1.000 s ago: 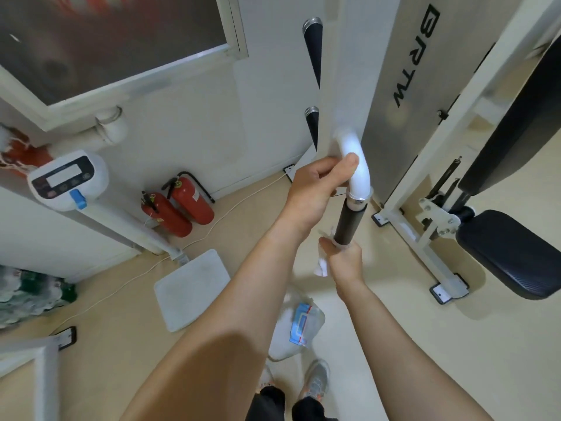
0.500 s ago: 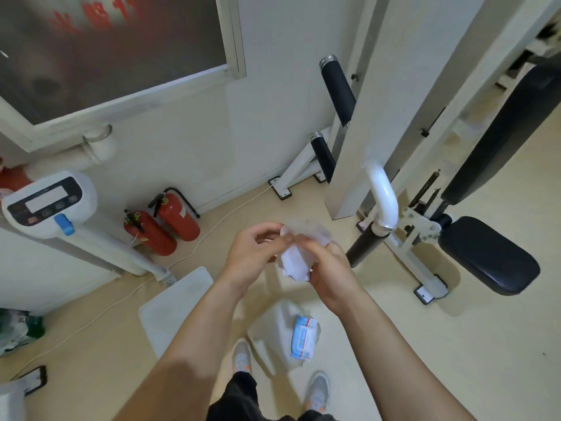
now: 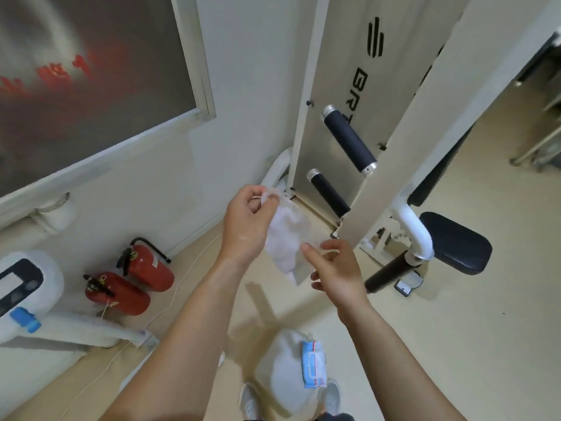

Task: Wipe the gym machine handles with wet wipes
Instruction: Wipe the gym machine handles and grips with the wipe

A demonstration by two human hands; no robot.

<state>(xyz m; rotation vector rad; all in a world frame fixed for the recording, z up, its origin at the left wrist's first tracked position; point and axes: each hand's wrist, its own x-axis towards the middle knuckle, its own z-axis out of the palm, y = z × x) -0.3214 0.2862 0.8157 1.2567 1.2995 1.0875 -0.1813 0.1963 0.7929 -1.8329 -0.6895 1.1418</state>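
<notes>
While our left hand [image 3: 246, 226] pinched the thin white wet wipe [image 3: 285, 235] by its top corner, our right hand [image 3: 337, 268] pinched its lower edge; it hung mid-air, clear of the black foam handles [image 3: 349, 141]; we judged wiping not yet done.

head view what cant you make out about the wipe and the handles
- Wet wipe: head view, blurred; whether the right hand pinches its lower edge is unclear.
- Lower black handle: its base is hidden behind the white frame post.
- Wipes pack: label too small and blurred to read.
- Red window lettering: smeared, unreadable.
</notes>
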